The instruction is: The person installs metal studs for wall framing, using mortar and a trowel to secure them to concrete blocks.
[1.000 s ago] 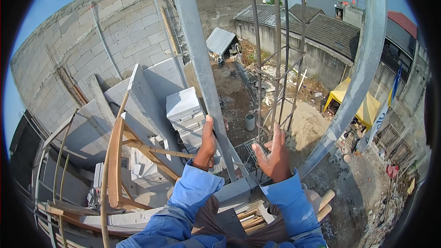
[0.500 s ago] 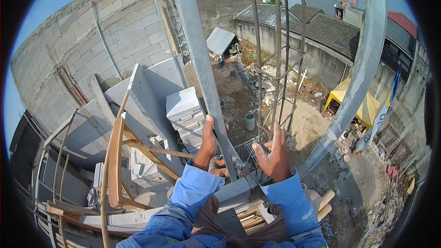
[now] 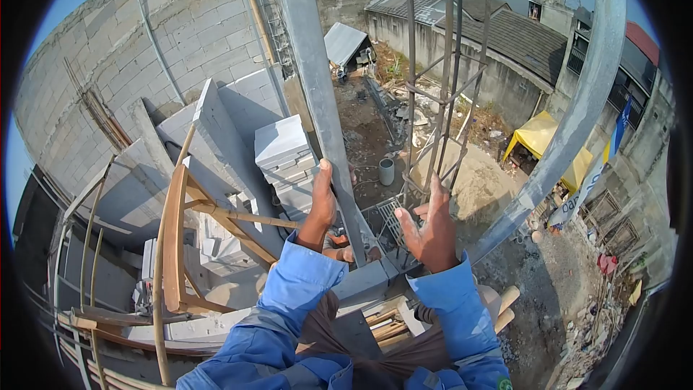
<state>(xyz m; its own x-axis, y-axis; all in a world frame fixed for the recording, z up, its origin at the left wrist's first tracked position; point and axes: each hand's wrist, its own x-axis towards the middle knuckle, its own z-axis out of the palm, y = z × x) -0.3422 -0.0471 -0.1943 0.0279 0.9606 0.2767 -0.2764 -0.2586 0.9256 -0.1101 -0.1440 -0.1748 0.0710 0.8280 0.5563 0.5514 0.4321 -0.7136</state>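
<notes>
My left hand [image 3: 321, 198] is around a tall grey metal post [image 3: 317, 72], thumb up along its left side. Fingertips show past the post's right edge; the rest of those fingers are hidden behind it. My right hand [image 3: 433, 231] is raised with thumb and fingers apart and nothing between them. It is nearest to a cage of steel reinforcing bars [image 3: 440, 94], which rises just beyond it. Below my left hand, another person's hand [image 3: 339, 247] is near the foot of the post, partly hidden. The post's foot meets a block wall top [image 3: 361, 282].
A second grey metal post [image 3: 559, 152] slants up on the right. Stacked white blocks [image 3: 281, 148] and a wooden frame [image 3: 177, 238] are on the left. Far below lie a sand pile [image 3: 476, 184], a concrete pipe [image 3: 386, 171] and a yellow canopy [image 3: 538, 133].
The view has tipped slightly downward and shifted. My left hand stays on the metal post, and my right hand stays raised with its fingers apart.
</notes>
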